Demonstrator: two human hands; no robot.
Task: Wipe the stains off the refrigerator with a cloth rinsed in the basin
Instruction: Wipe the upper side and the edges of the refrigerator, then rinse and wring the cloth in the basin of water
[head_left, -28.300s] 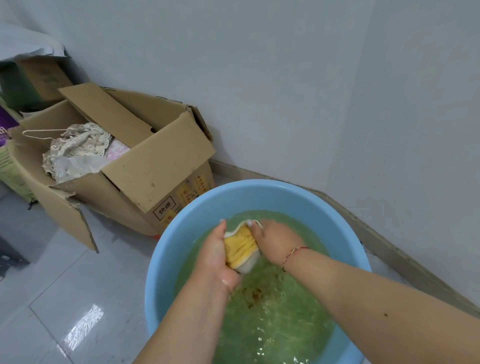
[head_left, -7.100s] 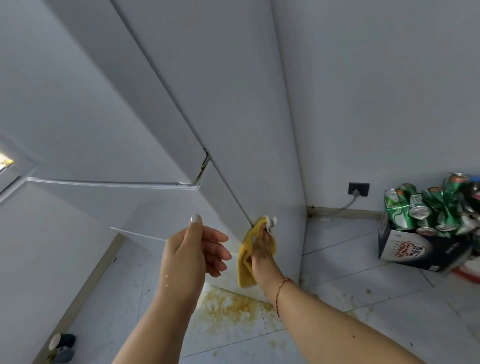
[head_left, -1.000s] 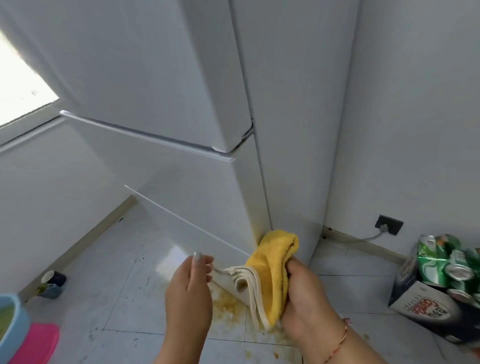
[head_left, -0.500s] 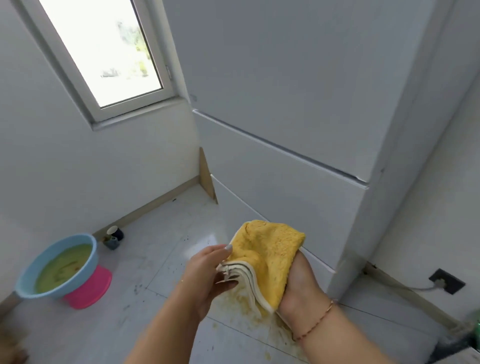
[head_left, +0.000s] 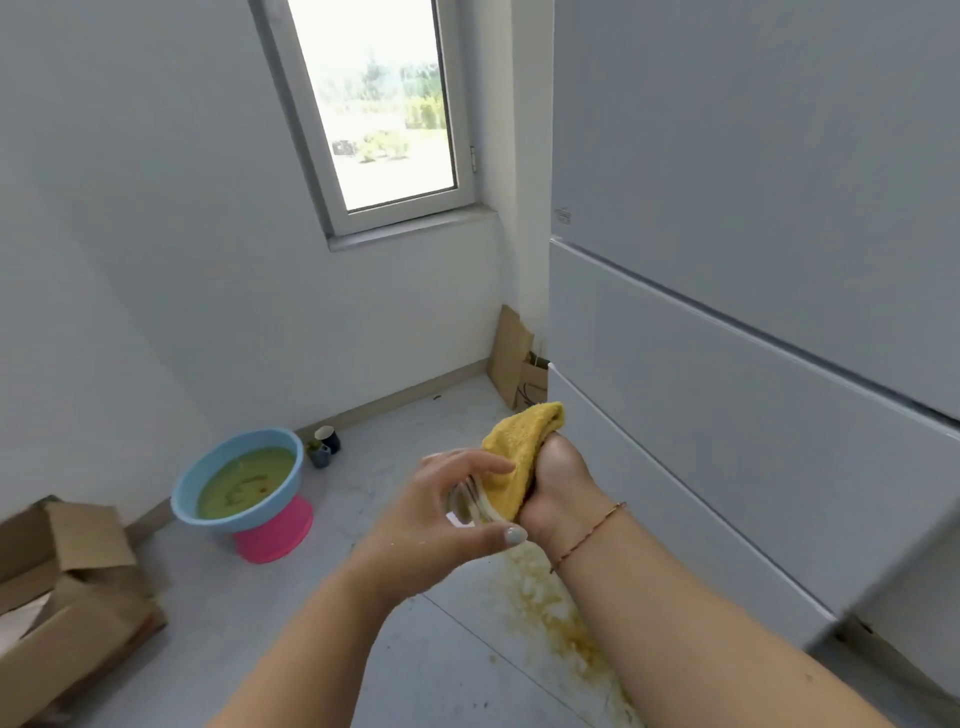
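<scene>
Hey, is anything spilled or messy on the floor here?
Yes. A yellow-brown stain is splattered on the floor tiles along the refrigerator base, and the water in the blue basin is murky green.

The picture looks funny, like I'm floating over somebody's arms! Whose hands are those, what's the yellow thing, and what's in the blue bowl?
A person wears a camera on their head, so you see what they see, looking down at their own arms. The right hand holds a folded yellow cloth in its grip, and the left hand pinches its pale edge. The blue basin of greenish water stands on a pink stool on the floor. The big grey refrigerator is on the right, with a yellowish spill on the tiles beside it.
</scene>
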